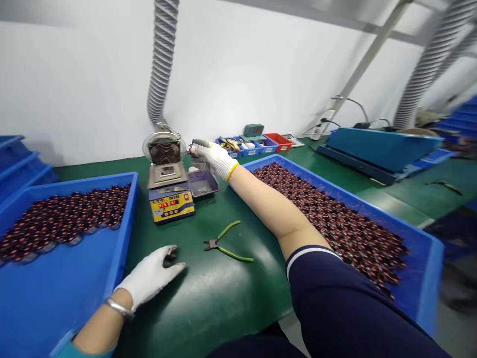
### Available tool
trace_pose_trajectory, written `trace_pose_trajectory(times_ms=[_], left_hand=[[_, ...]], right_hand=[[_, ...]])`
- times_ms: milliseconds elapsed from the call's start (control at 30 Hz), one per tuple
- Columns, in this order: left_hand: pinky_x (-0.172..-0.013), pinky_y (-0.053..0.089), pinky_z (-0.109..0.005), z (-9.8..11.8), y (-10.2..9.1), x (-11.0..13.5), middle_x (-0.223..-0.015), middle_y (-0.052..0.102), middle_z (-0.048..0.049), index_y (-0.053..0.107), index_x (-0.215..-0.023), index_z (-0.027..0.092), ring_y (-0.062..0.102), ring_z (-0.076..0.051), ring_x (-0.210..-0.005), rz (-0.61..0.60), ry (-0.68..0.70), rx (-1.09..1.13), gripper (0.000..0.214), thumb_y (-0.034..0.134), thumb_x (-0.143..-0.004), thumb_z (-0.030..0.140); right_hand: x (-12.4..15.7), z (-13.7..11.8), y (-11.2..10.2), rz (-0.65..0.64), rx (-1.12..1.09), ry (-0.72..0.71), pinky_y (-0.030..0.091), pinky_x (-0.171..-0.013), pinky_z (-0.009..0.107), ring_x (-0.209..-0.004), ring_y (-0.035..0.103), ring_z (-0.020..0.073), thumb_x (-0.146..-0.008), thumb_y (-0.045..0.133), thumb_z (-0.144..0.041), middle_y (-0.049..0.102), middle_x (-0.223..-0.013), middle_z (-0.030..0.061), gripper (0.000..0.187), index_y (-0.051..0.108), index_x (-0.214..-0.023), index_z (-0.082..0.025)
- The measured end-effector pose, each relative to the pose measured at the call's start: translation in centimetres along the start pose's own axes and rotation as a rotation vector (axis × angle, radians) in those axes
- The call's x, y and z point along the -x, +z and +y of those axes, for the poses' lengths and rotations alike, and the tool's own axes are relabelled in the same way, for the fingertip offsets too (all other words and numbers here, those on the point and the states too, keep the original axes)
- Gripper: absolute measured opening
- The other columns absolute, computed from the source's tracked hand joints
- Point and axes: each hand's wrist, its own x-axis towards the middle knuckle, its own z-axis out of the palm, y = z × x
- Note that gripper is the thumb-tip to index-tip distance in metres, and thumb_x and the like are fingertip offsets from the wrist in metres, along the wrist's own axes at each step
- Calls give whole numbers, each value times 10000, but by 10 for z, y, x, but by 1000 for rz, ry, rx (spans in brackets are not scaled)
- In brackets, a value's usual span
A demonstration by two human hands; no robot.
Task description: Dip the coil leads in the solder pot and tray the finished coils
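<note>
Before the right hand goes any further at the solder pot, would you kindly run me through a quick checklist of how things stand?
1. Right hand gloved: ok.
2. Right hand grips a small part beside the solder pot: ok, though the part is too small to identify.
3. Left hand gloved and on the green mat, away from the pot: ok.
4. What the left hand's fingers pinch: cannot tell, a small dark item.
5. Pot's display lit: ok; digits unreadable.
6. Green-handled cutters lie free on the mat, between the hands: ok.
</note>
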Motion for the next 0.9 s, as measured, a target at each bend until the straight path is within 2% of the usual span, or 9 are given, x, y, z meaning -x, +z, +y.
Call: trace_pose_trajectory(times_ms=[100,167,267,367,467,600,733,800,900], left_hand=[[-957,437,-352,-5,3,-2,-1167,637,-124,508,-1238,128,593,-285,-1075,-9,-6,-83,728,584,-662,568],[-965,430,-367,-9,5,-5,-1161,642,-117,503,-1240,145,595,-294,-1070,-14,-12,-147,730,564,-674,600],[-952,440,-381,-12,6,-9,-1141,653,-114,495,-1247,163,599,-308,-1060,-24,3,-185,726,541,-691,628],[-920,466,-374,-12,7,-9,-1115,667,-106,502,-1242,167,608,-310,-1044,-21,3,-179,722,539,-691,630],[-897,481,-362,-9,6,-7,-1076,682,-98,519,-1231,165,626,-298,-1011,-5,-19,-149,719,560,-676,620],[-916,466,-348,-3,3,-1,-1115,666,-108,531,-1231,150,626,-279,-1013,15,2,-113,706,598,-665,567],[-937,446,-342,6,-1,4,-1183,630,-121,548,-1222,139,609,-275,-1044,-3,27,-169,664,601,-671,506],[-904,463,-354,9,-4,5,-1177,632,-124,566,-1205,149,613,-284,-1028,-15,45,-215,641,598,-672,503],[-863,481,-344,11,-9,6,-1162,640,-109,581,-1191,178,619,-282,-1009,-3,33,-226,633,610,-656,516]], right_hand=[[29,1,-50,30,-13,-56,541,-721,267,-697,609,81,-793,559,-208,604,-843,-31,524,419,-1289,-300],[46,6,-88,98,142,-93,529,-728,258,-745,609,89,-812,518,-223,603,-879,-19,478,438,-1279,-285],[68,19,-140,312,660,-48,493,-748,245,-807,601,110,-808,518,-272,618,-945,12,432,478,-1235,-219],[83,38,-168,479,1223,153,450,-781,238,-883,591,133,-783,557,-362,626,-1015,34,397,540,-1146,-203],[86,58,-174,478,1403,265,407,-837,277,-937,580,170,-756,594,-378,635,-1018,60,326,601,-1028,-197],[82,73,-168,410,1495,277,253,-975,449,-1038,532,269,-720,646,-306,628,-1023,154,274,644,-932,-132],[79,69,-165,388,1697,348,201,-933,546,-1086,494,338,-748,650,-375,595,-1038,233,345,671,-989,-129],[77,58,-164,459,1723,374,257,-861,532,-1081,497,351,-731,660,-483,562,-1051,273,491,661,-1067,-124],[74,41,-156,678,1651,141,327,-746,484,-1105,498,323,-792,523,-605,472,-1179,300,574,640,-1128,-154]])
